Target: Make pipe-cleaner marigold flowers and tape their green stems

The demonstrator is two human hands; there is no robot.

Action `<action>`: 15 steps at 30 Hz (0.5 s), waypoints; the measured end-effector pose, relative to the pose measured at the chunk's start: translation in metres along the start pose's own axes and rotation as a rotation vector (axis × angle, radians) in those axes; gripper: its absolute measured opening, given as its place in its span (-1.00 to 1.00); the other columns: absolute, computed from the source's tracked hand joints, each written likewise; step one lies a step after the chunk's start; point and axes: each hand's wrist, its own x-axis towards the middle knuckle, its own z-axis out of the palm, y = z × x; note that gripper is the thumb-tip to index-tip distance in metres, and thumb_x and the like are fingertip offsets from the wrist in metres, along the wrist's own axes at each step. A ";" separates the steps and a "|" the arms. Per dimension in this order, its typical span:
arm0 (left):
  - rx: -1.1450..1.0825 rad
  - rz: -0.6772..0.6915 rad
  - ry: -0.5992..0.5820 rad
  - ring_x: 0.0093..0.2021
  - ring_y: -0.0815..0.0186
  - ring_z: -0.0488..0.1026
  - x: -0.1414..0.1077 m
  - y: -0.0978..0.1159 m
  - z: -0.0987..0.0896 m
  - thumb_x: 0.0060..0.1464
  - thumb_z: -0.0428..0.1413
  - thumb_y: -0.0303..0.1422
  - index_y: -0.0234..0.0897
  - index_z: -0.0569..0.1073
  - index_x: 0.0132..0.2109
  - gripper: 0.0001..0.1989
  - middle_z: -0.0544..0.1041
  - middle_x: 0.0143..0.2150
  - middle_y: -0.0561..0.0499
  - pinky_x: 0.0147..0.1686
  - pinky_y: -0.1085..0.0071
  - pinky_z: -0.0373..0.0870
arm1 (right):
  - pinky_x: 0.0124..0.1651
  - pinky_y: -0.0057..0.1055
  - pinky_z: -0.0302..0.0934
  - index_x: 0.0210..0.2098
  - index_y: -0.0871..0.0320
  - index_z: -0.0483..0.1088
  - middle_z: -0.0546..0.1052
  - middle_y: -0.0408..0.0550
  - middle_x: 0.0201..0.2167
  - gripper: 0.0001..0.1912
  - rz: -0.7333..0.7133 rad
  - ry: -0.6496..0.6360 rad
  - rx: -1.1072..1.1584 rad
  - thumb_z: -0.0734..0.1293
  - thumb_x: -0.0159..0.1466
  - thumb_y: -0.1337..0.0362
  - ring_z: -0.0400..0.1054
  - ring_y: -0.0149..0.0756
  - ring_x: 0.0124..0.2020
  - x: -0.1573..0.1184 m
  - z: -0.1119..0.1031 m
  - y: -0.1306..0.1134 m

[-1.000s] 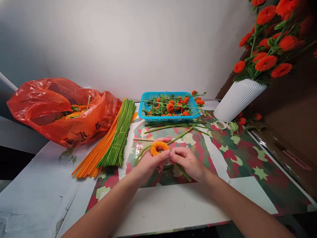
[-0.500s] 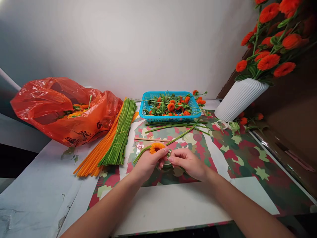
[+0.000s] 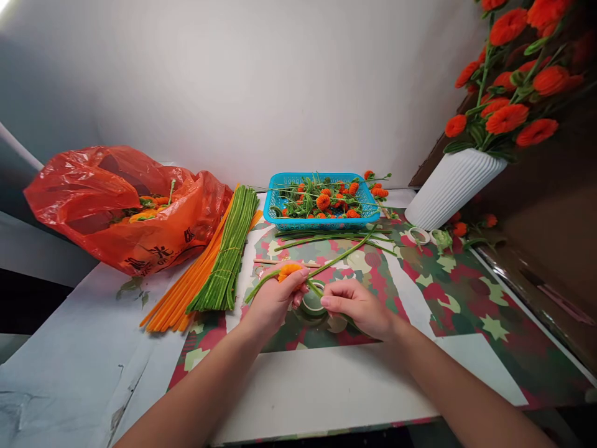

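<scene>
My left hand (image 3: 276,300) is closed on an orange fuzzy-wire flower (image 3: 289,271), held between thumb and fingers. A green chenille stem (image 3: 342,254) runs from that hand up to the right, and another green length (image 3: 261,285) sticks out to the left. My right hand (image 3: 357,306) pinches a green strip (image 3: 315,288) that spans the short gap between the hands. Whether it is chenille stem or tape is hard to tell. Below the gap lies a round roll (image 3: 312,305), partly hidden by my fingers. A thin wooden stick (image 3: 263,261) lies behind the left hand.
Green chenille stems (image 3: 224,249) lie bundled over orange ones (image 3: 186,277), beside a red plastic bag (image 3: 186,230). A blue basket (image 3: 321,224) holds small orange flowers; loose green stems (image 3: 336,238) lie before it. Tape rolls (image 3: 418,236) sit by a white vase (image 3: 454,186).
My hands have moved slightly apart, the left one shifting left with the flower. More of the green strip and the roll beneath shows between them.
</scene>
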 end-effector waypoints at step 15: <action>0.104 0.060 -0.076 -0.65 0.53 0.26 0.000 0.014 -0.009 -0.11 0.27 -0.09 -0.35 0.43 -0.41 -0.63 0.38 -0.56 0.11 -0.72 0.64 0.16 | -0.49 -0.50 -0.07 -0.59 0.20 0.24 0.23 -0.23 -0.62 -0.65 -0.041 0.048 -0.005 0.32 0.21 0.13 0.04 -0.49 -0.56 -0.001 -0.006 -0.003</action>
